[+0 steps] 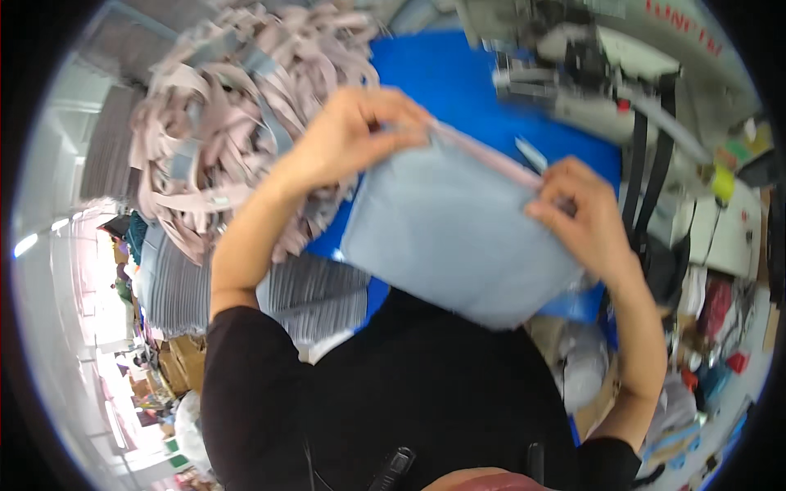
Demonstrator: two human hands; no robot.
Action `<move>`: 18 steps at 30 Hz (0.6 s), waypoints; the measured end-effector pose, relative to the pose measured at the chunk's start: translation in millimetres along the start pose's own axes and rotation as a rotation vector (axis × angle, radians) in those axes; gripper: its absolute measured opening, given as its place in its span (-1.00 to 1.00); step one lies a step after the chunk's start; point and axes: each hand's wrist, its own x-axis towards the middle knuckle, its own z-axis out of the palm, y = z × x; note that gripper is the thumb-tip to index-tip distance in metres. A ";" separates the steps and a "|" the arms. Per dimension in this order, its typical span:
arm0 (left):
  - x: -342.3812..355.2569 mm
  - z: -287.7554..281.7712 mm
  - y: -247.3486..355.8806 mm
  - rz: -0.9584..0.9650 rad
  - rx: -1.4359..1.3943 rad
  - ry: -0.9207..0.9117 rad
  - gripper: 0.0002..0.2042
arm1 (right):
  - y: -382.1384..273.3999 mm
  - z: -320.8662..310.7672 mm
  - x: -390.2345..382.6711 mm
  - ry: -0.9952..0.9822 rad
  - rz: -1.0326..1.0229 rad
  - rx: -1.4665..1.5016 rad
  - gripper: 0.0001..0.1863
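Observation:
A flat grey-blue fabric panel hangs between my two hands, its lower edge close to my body. Along its upper edge runs a pale pink strip. My left hand pinches the panel's upper left corner between thumb and fingers. Farther right, my right hand is closed on the upper edge near the strip's other end. Beneath the panel lies a blue table top. A small pale pointed object rests on it just beyond the strip; its kind is unclear.
A big tangled heap of pink and grey fabric strips sits at the left. Stacks of grey panels stand below it, nearer me. At the far right is a sewing machine, with dark straps hanging beside it.

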 end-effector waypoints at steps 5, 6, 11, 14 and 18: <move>-6.4 14.3 -14.7 0.044 -0.069 -0.015 -0.93 | -1.8 15.3 -15.4 -0.034 0.121 0.050 -0.72; -8.9 14.6 -15.9 0.073 -0.070 -0.011 -0.92 | -3.7 19.7 -16.7 -0.022 0.119 0.043 -0.71; -29.7 9.3 -20.0 0.227 0.033 0.041 -0.94 | -15.5 38.1 -19.7 0.030 0.163 0.041 -0.68; -45.9 9.5 -24.0 0.531 0.256 0.131 -0.91 | -19.5 45.8 -20.8 0.032 0.094 -0.059 -0.69; -62.0 11.1 -31.9 0.739 0.379 0.207 -0.89 | -23.0 55.1 -19.8 0.039 0.018 -0.116 -0.70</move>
